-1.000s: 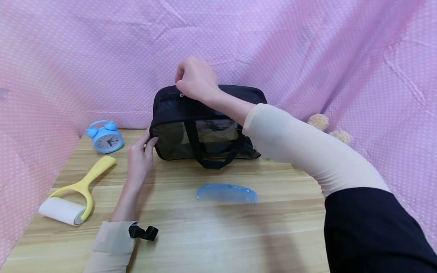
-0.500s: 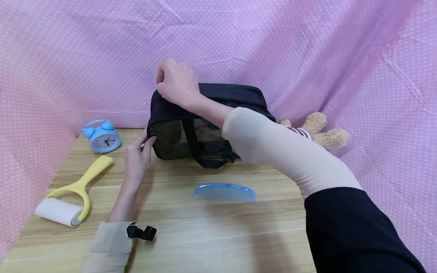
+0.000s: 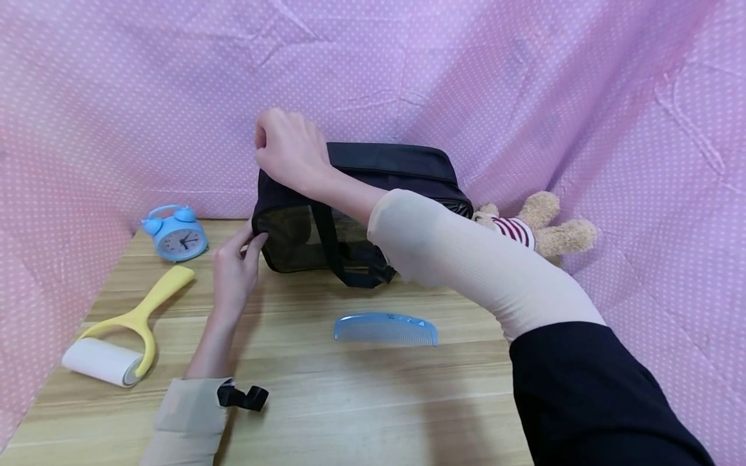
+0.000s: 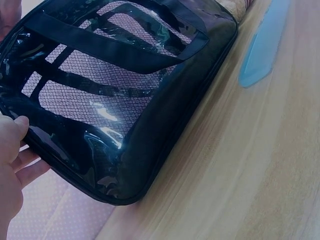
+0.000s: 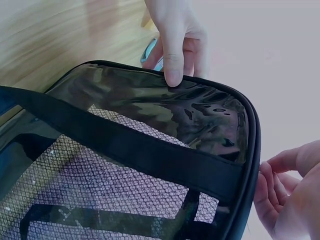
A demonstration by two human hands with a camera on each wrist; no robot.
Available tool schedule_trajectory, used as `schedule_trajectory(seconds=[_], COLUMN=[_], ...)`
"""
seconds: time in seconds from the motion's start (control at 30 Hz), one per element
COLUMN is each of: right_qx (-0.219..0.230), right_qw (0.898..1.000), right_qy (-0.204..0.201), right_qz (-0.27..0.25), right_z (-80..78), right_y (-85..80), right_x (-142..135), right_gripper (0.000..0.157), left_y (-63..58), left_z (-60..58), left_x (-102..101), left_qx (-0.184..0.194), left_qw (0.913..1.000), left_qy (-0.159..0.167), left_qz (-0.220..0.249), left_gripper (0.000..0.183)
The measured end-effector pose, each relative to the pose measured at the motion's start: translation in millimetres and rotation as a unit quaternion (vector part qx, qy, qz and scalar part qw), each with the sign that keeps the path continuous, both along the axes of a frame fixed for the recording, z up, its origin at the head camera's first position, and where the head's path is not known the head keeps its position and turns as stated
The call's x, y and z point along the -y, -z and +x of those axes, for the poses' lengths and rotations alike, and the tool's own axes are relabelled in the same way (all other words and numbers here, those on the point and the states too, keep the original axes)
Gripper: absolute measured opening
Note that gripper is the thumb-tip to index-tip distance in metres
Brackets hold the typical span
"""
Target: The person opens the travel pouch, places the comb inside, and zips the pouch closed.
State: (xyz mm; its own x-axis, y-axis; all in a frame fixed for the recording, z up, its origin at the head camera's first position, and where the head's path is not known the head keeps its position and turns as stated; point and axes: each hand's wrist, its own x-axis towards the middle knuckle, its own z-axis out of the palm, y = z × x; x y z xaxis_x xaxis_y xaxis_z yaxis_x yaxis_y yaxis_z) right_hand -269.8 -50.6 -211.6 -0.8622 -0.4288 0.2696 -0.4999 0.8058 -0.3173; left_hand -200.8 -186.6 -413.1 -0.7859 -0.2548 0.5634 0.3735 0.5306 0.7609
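Observation:
A black toiletry bag [image 3: 396, 165] with a see-through front and a black carry strap [image 3: 332, 243] stands at the back of the table. My left hand [image 3: 236, 265] grips its left side edge, thumb on the clear front and fingers behind, as the left wrist view also shows. Above the bag's top left corner is my right hand [image 3: 291, 149], fingers curled. In the right wrist view, thumb and fingertips of that right hand [image 5: 292, 192] pinch at the bag's top edge, on a zipper pull mostly hidden by the fingers.
A blue comb [image 3: 386, 329] lies in front of the bag. To the left are a blue alarm clock [image 3: 177, 236] and a yellow-handled lint roller [image 3: 131, 323]. A teddy bear [image 3: 536, 226] lies right of the bag, partly behind my right sleeve. Pink dotted cloth [image 3: 233, 77] hangs behind.
My right hand has moved left along the bag's top to its left corner, where the zipper pull was visible under it earlier. More of the teddy bear shows. My left hand keeps its grip.

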Motion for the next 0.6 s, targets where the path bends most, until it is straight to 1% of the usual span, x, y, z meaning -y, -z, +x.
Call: schedule_trajectory(seconds=[0.23,0.33,0.4,0.47,0.53,0.6], right_qx=[-0.002,0.007,0.014,0.018,0.014,0.008], right_qw=[1.000,1.000,0.998,0.995,0.989,0.980], right_qy=[-0.012,-0.020,-0.029,-0.046,-0.064,-0.082], right_qz=[-0.002,-0.023,-0.050,-0.090,-0.133,-0.183], right_z=[3.9,5.2,5.7,6.2,7.4,10.4], right_y=[-1.5,-2.4,-2.3,-1.4,-0.1,2.1], right_x=[-5.5,-9.5,-14.8,-23.3,-34.7,-47.5], right_gripper=[0.015,0.017,0.018,0.018,0.017,0.016], left_y=[1.9,2.3,2.5,2.0,1.4,0.9], left_z=[0.4,1.2,1.4,1.3,1.1,0.8], left_x=[1.2,1.5,1.8,1.9,1.6,1.3], left_qx=[0.005,0.008,0.010,0.009,0.008,0.006], left_qw=[1.0000,0.9999,0.9999,0.9999,1.0000,1.0000], left_qy=[-0.003,-0.004,-0.005,-0.005,-0.002,0.001], left_qz=[-0.003,-0.005,-0.003,-0.002,0.000,0.003], left_gripper=[0.029,0.029,0.029,0.029,0.029,0.029])
